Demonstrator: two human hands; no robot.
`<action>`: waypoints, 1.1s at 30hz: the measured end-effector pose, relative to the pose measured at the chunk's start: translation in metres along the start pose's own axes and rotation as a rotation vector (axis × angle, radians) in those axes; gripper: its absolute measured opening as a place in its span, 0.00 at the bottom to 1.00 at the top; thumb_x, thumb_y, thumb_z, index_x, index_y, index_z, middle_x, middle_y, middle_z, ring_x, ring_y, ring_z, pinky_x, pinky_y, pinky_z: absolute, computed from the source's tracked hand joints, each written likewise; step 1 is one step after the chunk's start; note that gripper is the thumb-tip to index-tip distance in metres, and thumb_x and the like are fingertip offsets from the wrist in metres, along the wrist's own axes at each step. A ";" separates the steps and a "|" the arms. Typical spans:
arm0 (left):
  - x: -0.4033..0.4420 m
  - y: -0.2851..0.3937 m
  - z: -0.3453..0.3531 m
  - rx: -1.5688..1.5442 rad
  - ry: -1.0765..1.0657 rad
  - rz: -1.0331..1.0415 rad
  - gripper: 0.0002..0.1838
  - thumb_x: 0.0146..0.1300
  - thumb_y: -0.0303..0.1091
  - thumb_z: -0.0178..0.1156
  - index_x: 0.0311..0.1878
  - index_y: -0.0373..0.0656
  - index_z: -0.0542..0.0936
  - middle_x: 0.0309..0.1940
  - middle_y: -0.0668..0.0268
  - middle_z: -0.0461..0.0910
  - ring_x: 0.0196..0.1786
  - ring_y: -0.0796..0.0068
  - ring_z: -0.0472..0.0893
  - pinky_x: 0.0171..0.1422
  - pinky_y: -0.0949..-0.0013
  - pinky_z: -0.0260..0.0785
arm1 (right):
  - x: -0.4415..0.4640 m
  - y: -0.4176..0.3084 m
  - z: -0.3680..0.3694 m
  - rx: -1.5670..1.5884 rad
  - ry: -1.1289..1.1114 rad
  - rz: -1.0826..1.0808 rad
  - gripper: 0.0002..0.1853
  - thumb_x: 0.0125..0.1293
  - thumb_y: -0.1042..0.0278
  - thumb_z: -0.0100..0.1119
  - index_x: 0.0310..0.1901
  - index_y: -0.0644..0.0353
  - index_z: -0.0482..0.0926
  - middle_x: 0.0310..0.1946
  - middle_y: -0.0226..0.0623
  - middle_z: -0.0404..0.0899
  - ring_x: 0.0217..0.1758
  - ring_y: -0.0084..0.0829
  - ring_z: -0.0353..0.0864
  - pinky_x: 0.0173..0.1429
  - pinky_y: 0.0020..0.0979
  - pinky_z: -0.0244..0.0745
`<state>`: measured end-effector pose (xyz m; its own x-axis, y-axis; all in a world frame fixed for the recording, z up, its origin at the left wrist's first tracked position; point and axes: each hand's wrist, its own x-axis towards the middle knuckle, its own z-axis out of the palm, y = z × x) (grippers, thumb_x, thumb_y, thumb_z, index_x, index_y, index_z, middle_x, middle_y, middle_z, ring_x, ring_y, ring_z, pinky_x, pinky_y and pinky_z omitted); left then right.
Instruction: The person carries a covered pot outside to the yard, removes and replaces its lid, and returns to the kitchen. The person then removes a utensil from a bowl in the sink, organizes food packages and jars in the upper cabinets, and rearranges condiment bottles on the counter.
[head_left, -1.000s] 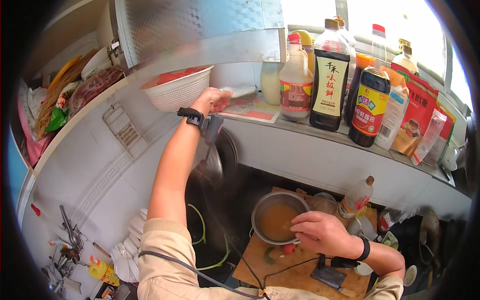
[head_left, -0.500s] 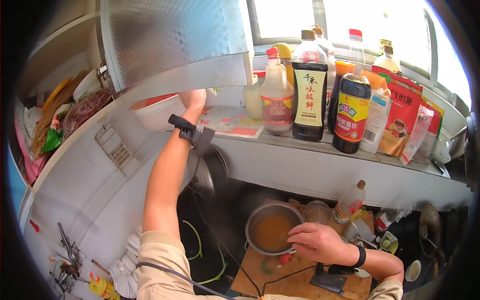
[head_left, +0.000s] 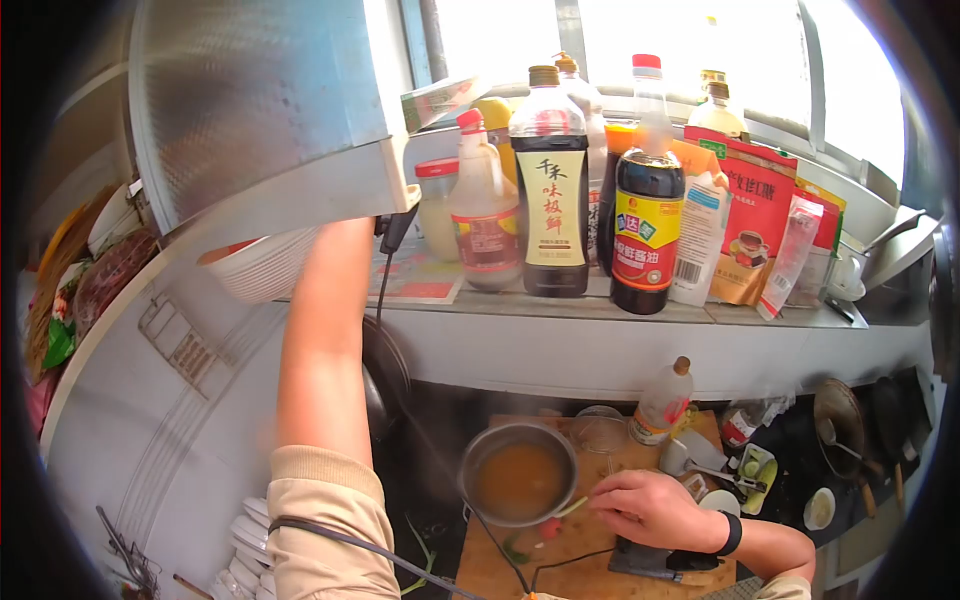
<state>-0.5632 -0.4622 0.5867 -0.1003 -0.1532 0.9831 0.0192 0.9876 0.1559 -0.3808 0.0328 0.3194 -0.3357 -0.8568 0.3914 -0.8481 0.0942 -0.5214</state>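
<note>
right hand [head_left: 648,512] half-curled, hold unclear, beside grey bowl [head_left: 515,434] of brown liquid [head_left: 520,480]

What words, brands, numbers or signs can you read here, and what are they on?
"千禾味极鲜": cream-labelled bottle.
"酱油": yellow-labelled bottle; its other characters are unclear.
"红糖": red pouch; the rest is unclear.
Too small or blurred: print on the handled jug, white packet and clear bottle.
</note>
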 end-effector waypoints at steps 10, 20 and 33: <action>-0.006 -0.061 0.058 0.134 -0.535 -0.042 0.30 0.53 0.44 0.58 0.60 0.44 0.75 0.50 0.46 0.77 0.61 0.48 0.72 0.63 0.58 0.68 | -0.002 -0.013 0.003 -0.016 0.015 0.019 0.07 0.58 0.71 0.63 0.39 0.59 0.83 0.41 0.35 0.81 0.38 0.39 0.81 0.39 0.35 0.78; -0.070 0.004 -0.060 -0.457 -0.722 -0.610 0.22 0.60 0.37 0.63 0.55 0.37 0.74 0.48 0.59 0.76 0.50 0.69 0.77 0.55 0.68 0.75 | 0.008 -0.021 0.012 0.045 -0.020 -0.043 0.08 0.58 0.72 0.62 0.40 0.57 0.83 0.40 0.36 0.81 0.38 0.40 0.81 0.40 0.36 0.78; -0.175 0.117 -0.080 -0.563 -0.773 -0.583 0.46 0.46 0.53 0.76 0.63 0.37 0.67 0.46 0.59 0.79 0.44 0.73 0.78 0.45 0.66 0.74 | 0.035 0.022 -0.089 -0.825 0.791 -0.036 0.28 0.50 0.74 0.67 0.56 0.55 0.76 0.60 0.45 0.67 0.64 0.49 0.66 0.65 0.45 0.64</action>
<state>-0.4642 -0.3229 0.4409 -0.8280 -0.3316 0.4522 0.1954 0.5852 0.7870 -0.4475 0.0502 0.3896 -0.2218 -0.3337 0.9162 -0.7747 0.6309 0.0422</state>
